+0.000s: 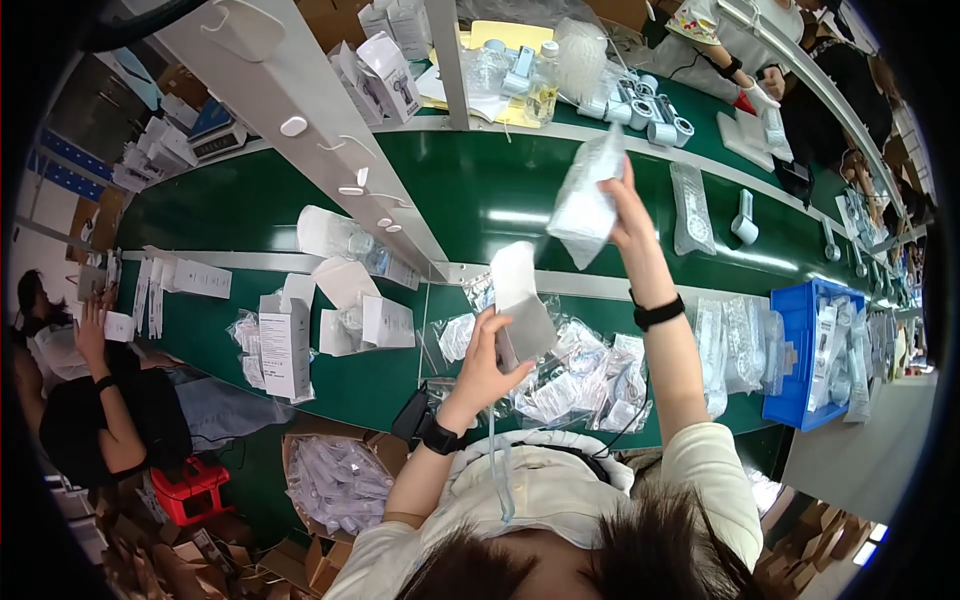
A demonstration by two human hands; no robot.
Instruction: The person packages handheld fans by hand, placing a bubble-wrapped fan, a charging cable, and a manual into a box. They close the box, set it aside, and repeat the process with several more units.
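My left hand (pixel 484 375) grips a small white carton (pixel 524 338), its flap standing up and its opening facing away from me. Held up over the green belt, to the carton's right, is a clear bubble-wrap pouch (pixel 583 205) with something pale inside. My right hand (pixel 630 212) has its fingers closed on the pouch's right side. Under and beside the carton lies a pile of clear bags (pixel 580 385) with white and grey contents, several of them overlapping. The pouch and the carton are apart.
On the belt lie another bubble-wrapped pouch (pixel 690 210) and a pale blue device (pixel 744 220). More wrapped pouches (pixel 725 345) lean beside a blue bin (pixel 785 350) at right. Open cartons (pixel 385 325) stand left, below a metal post (pixel 330 140). Co-workers sit left and far right.
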